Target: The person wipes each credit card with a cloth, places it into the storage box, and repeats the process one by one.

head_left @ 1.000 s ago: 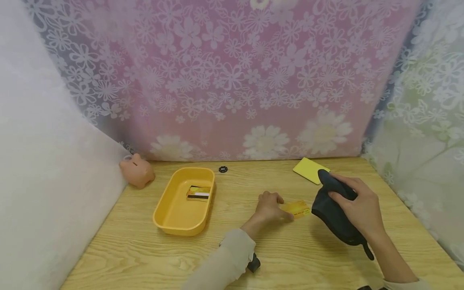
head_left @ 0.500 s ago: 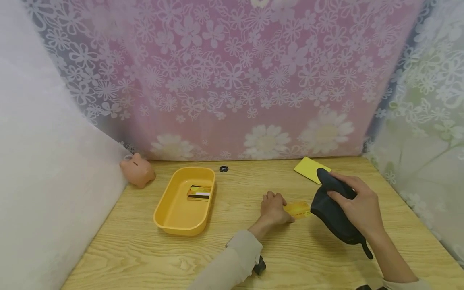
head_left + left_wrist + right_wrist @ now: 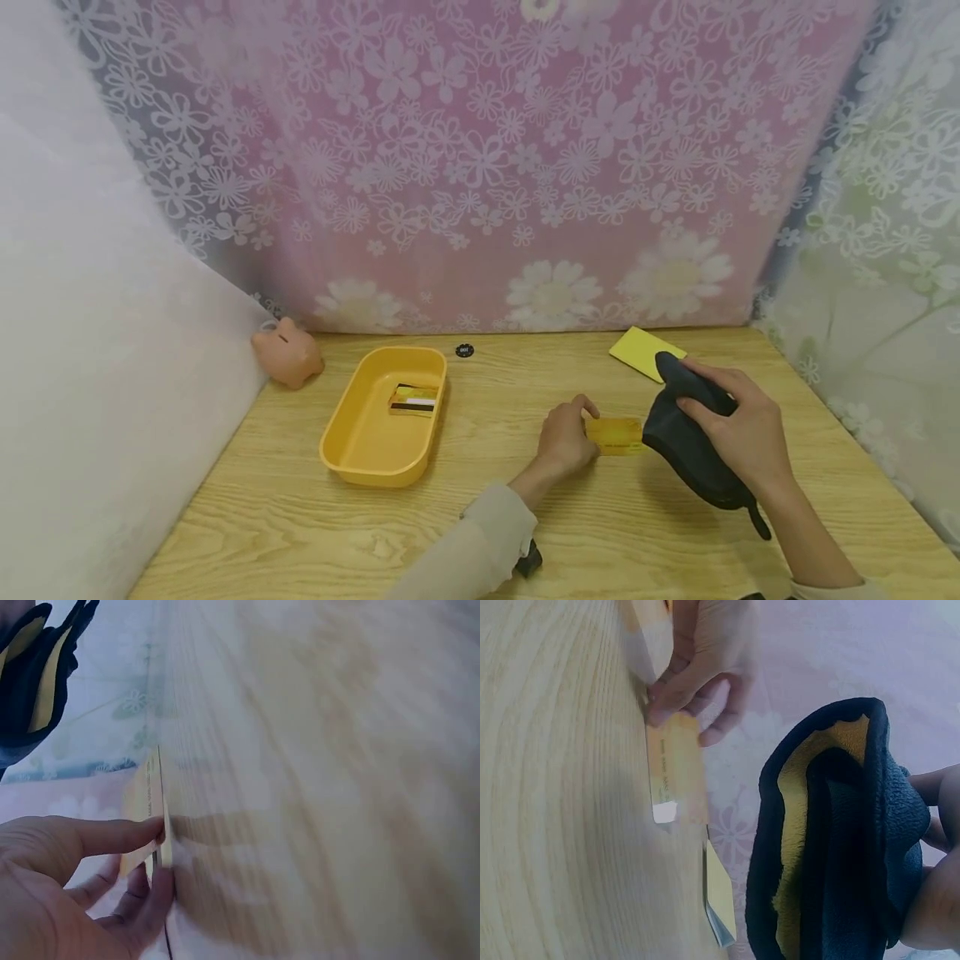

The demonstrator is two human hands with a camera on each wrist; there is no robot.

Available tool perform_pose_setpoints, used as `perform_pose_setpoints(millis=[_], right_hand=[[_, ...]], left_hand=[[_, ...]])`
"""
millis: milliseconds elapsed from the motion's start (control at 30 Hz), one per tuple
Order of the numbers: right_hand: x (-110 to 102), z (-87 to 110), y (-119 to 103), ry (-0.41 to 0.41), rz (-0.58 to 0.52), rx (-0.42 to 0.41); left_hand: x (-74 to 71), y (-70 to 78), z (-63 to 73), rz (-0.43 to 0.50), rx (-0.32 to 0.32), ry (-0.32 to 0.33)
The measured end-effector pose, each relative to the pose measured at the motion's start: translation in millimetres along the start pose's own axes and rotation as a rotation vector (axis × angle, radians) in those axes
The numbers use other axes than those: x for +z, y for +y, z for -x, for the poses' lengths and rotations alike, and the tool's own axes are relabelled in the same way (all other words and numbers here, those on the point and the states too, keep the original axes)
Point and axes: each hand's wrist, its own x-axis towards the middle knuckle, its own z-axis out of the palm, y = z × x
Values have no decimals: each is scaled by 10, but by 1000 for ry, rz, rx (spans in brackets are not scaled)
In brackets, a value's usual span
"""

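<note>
My left hand pinches the left end of a gold bank card at the tabletop. In the left wrist view, the thumb and fingers grip opposite edges of the card. My right hand grips a folded dark cloth just right of the card, above the table. A hanging loop trails from the cloth's lower end. The right wrist view shows the cloth's yellow lining and black edging. From the head, the cloth's tip meets or overlaps the card's right end; I cannot tell whether they touch.
A yellow tray on the left holds striped gold cards. Behind it stand a pink piggy bank and a black poker chip. A yellow notepad lies behind the cloth. Floral curtains enclose the wooden table.
The gold card has turned from a slant to lie nearly straight, with the left hand shifting slightly right along with it. The right hand and cloth have stayed about where they were.
</note>
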Motion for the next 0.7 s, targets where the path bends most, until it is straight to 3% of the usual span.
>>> perform_pose_setpoints(millis=[100, 300, 467, 600, 700], right_hand=[[26, 3, 10, -1, -4, -3], [70, 22, 13, -17, -10, -8], [83, 15, -25, -20, -12, 3], [122, 10, -104, -33, -34, -9], [176, 24, -186, -54, -66, -36]], left_hand=[[-36, -26, 5, 117, 11, 14], [-136, -75, 46, 420, -47, -9], [-355, -67, 68, 698, -29, -10], [-620, -59, 108, 794, 23, -7], [-854, -65, 176, 756, 42, -3]])
